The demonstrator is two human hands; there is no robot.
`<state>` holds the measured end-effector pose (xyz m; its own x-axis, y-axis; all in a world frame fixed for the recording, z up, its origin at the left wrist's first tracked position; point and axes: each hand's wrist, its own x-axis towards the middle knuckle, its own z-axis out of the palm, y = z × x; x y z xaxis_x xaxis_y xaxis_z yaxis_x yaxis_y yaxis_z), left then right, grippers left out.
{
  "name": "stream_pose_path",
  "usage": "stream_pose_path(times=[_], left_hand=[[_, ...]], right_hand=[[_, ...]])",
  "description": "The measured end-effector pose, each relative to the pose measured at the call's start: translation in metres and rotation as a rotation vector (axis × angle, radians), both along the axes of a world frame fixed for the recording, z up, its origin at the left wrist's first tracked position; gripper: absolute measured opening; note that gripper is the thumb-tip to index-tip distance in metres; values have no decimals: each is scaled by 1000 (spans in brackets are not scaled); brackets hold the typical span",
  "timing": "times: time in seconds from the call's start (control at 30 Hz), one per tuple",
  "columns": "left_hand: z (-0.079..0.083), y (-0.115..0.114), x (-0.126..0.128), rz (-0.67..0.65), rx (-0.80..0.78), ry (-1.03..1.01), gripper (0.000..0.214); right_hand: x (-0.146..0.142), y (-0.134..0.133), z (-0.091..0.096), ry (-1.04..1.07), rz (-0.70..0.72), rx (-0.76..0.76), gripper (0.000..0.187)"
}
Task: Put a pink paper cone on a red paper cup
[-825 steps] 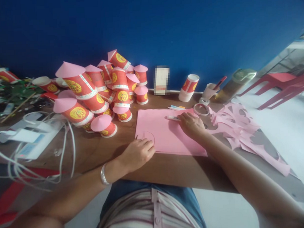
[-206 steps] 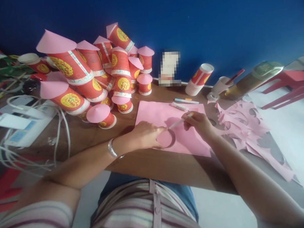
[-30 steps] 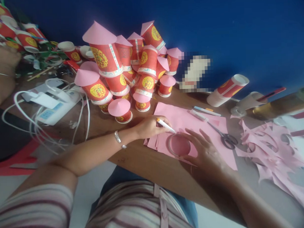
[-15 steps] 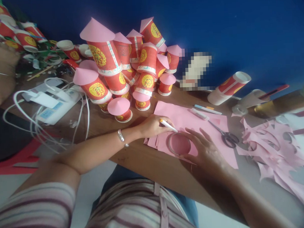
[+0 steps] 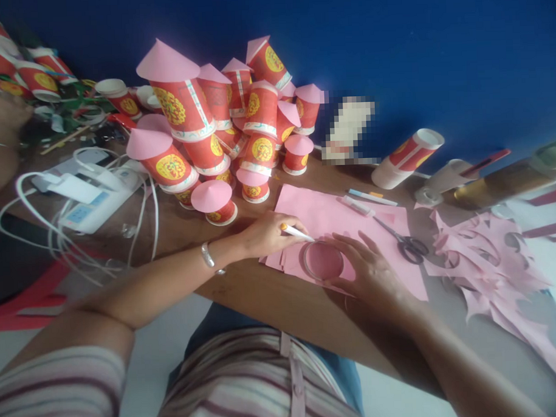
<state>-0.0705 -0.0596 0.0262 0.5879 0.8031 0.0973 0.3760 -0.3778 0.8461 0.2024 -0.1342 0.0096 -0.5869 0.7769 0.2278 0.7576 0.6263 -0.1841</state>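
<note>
My left hand (image 5: 272,233) pinches a white pen (image 5: 297,233) with an orange end. The pen's tip meets the far rim of a thin round ring (image 5: 306,265), which lies flat on a stack of pink paper sheets (image 5: 300,201). On the ring's right side, my right hand (image 5: 369,266) grips it between thumb and fingers. Scissors (image 5: 411,249) with dark handles rest on the paper to the right of that hand. Beyond the hands stand several red paper cups with pink cone tops (image 5: 212,198), some stacked on one another.
A white power strip (image 5: 89,212) with tangled cables is at the left, near another person's arm (image 5: 2,139). Pink paper offcuts (image 5: 489,262) lie at the right. Behind the sheets are a blue-and-white pen (image 5: 373,197) and red-and-white stacked cups (image 5: 408,158).
The view has shifted slightly, so most things sit further left. The pen's tip has slid a little leftward along the ring's far rim. My right hand still holds the ring.
</note>
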Motion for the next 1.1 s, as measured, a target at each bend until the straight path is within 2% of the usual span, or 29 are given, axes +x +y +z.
stream_pose_path(times=[0.13, 0.33, 0.43, 0.53, 0.77, 0.97, 1.1], left_hand=[[5, -8, -6, -16, 33, 18, 13], [-3, -25, -16, -20, 141, 17, 13], [-5, -38, -19, -35, 238, 15, 12], [-7, -53, -21, 0, 355, 106, 9], [-14, -85, -17, 3, 612, 231, 18], [-16, -100, -9, -19, 821, 293, 17], [-18, -105, -3, -41, 872, 325, 13]], right_hand=[[0, -1, 0, 6, -7, -4, 75], [0, 0, -2, 16, -5, -20, 80], [0, 0, -1, 19, -13, -27, 81], [-2, -1, 0, 24, -15, -22, 81], [-1, 0, -1, 20, -16, -47, 76], [-2, -1, -1, 13, -19, -31, 76], [-3, -2, 2, 3, -34, -48, 75]])
